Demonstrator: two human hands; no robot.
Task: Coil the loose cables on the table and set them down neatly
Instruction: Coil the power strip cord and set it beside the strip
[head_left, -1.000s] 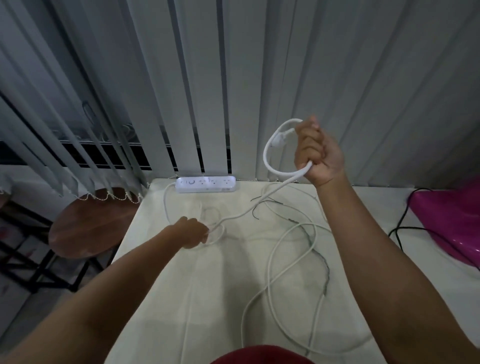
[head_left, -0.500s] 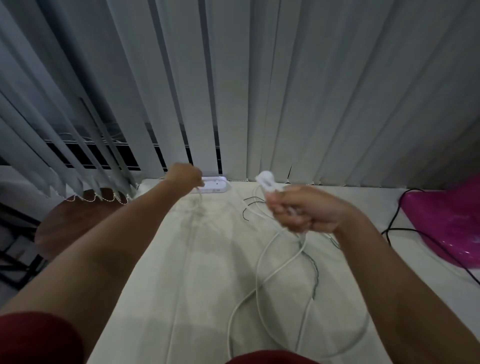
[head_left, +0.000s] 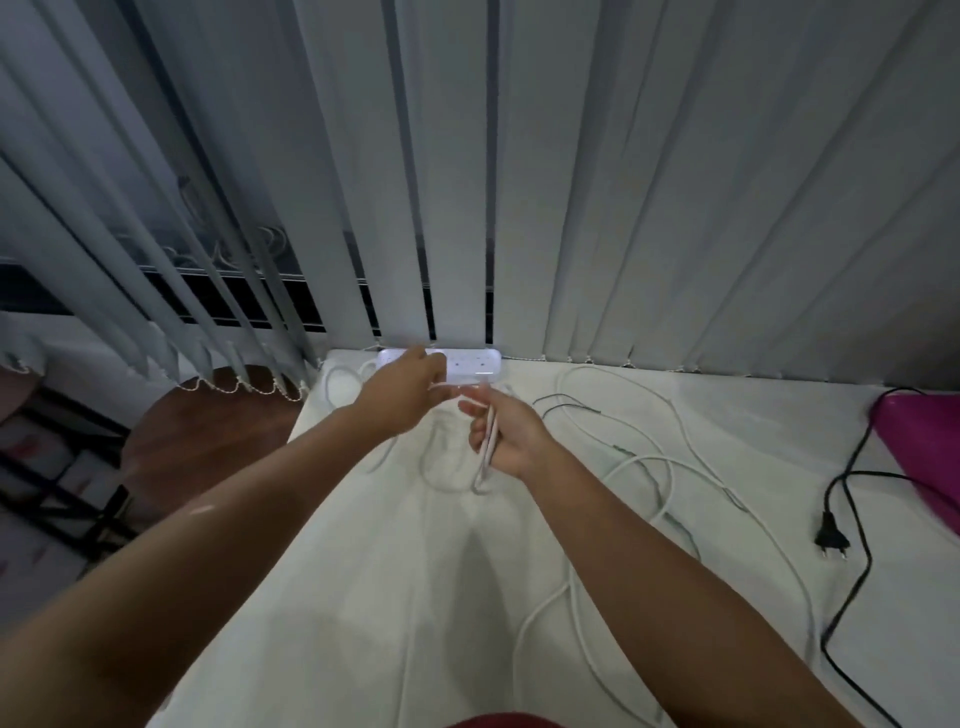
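A thick white cable (head_left: 670, 467) sprawls in loose loops over the white table (head_left: 363, 597). My right hand (head_left: 506, 434) is closed on a folded loop of that cable, which hangs below the palm. Just ahead of it, my left hand (head_left: 410, 389) pinches the same cable near the white power strip (head_left: 467, 364) at the table's far edge. A thin dark wire (head_left: 566, 402) lies among the white loops. A black cable (head_left: 852, 525) with a two-pin plug lies at the right.
Vertical grey blinds (head_left: 519, 182) hang right behind the table. A magenta object (head_left: 930, 457) sits at the right edge. A round brown stool (head_left: 208, 431) stands left of the table, beside a dark metal frame.
My right hand came down from a raised position to just above the table. My left hand moved from the table's middle toward the power strip, and both hands now meet on the cable.
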